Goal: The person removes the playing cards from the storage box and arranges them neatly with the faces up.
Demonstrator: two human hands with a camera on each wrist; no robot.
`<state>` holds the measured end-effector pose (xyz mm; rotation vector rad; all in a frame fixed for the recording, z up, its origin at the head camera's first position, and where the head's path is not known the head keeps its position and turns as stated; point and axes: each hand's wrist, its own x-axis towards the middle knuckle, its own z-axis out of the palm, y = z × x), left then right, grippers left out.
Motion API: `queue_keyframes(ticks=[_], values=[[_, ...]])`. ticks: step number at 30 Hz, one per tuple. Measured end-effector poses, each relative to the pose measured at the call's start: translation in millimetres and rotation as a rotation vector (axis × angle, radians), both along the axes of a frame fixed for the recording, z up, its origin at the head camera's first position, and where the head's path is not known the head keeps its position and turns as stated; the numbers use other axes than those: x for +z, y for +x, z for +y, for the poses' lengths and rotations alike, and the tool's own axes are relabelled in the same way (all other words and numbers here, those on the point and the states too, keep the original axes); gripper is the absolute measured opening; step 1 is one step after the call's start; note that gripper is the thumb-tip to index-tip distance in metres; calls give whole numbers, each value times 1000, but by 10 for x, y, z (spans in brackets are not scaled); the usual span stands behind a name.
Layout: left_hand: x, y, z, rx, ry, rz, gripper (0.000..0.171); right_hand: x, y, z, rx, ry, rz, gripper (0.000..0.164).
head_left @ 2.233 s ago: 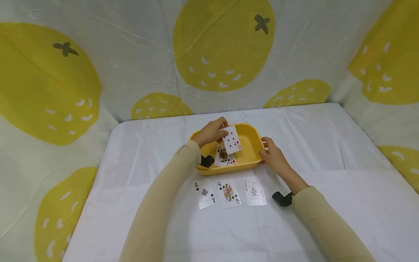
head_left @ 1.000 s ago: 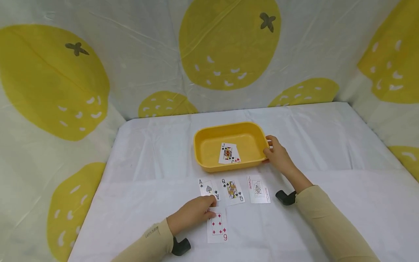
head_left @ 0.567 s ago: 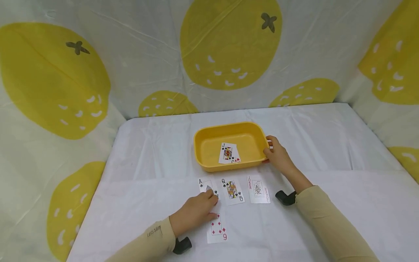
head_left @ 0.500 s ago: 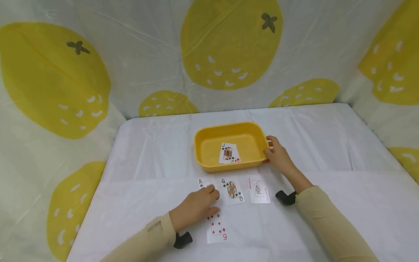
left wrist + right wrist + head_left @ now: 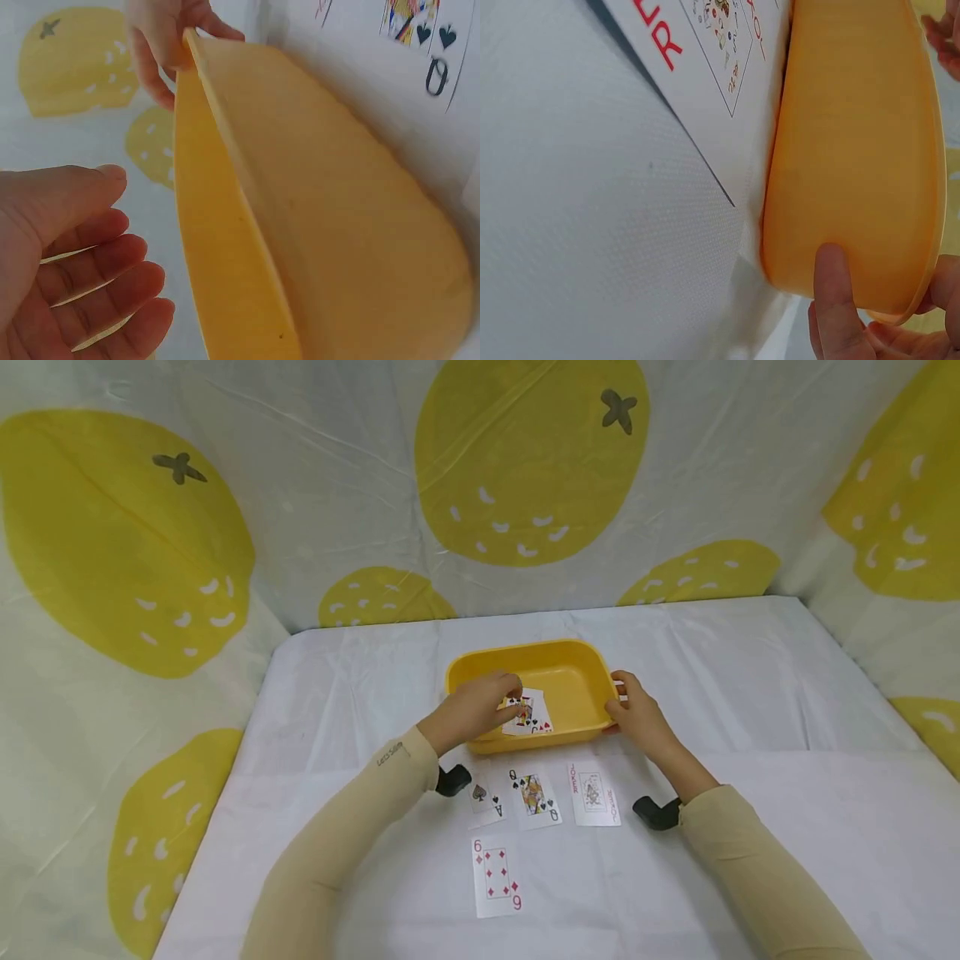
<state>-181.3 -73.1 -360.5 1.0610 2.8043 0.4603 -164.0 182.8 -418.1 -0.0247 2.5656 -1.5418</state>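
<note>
My left hand [image 5: 474, 710] hangs over the left part of a yellow plastic tray [image 5: 577, 693], fingers loosely bent and holding nothing. In the left wrist view its fingertips [image 5: 135, 247] are spread apart, beside the tray's rim. Inside the tray lies a jack of spades [image 5: 536, 713], partly covered by that hand in the head view, with a red-marked card under its corner. My right hand [image 5: 637, 718] grips the tray's right end; in the right wrist view one finger [image 5: 832, 277] lies along the outer wall. Nearest the body, a six of diamonds [image 5: 495, 881] lies face up on the cloth.
Between the tray and the six, an ace of spades [image 5: 486, 802], a queen of spades [image 5: 536, 797] and a joker [image 5: 596, 797] lie in a row on the white cloth [image 5: 750, 693]. Black wrist mounts [image 5: 656, 813] stick out beneath the sleeves. A lemon-patterned curtain [image 5: 315, 485] stands behind.
My left hand carried the six of diamonds out of the tray, laid it below the ace, let go, then moved back up over the tray. The right hand has kept its hold.
</note>
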Motion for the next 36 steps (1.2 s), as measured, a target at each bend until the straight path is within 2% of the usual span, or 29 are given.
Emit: queue_keyframes(ticks=[4,7,10,13,15,17,21,24,28,31,36], values=[[13,-277,153,35,-53,-85,30,-13,3,10,3,-9,-3,51],[-21,-457,262,37,-100,-124,35,-19,13,11,5,-11,16,50],[-108,-609,336,39,-157,-174,37,-21,26,4,5,-23,41,49],[-215,-706,363,67,-219,-264,41,-24,36,-14,7,-38,37,49],[-269,-727,364,98,-257,-303,44,-31,35,-21,7,-46,22,49],[-314,-735,360,116,-314,-305,49,-46,27,-23,4,-53,-1,50],[-412,-721,367,109,-407,-236,63,-57,23,-30,-5,-59,-10,51],[-462,-714,363,113,-411,-233,72,-51,29,-40,-4,-67,-5,51],[-466,-732,358,125,-374,-265,78,-44,21,-33,-8,-56,-4,50],[-467,-761,359,124,-353,-277,64,-35,13,-23,-13,-38,-4,50],[-461,-854,364,98,-201,-336,16,-19,9,0,-16,-18,0,51]])
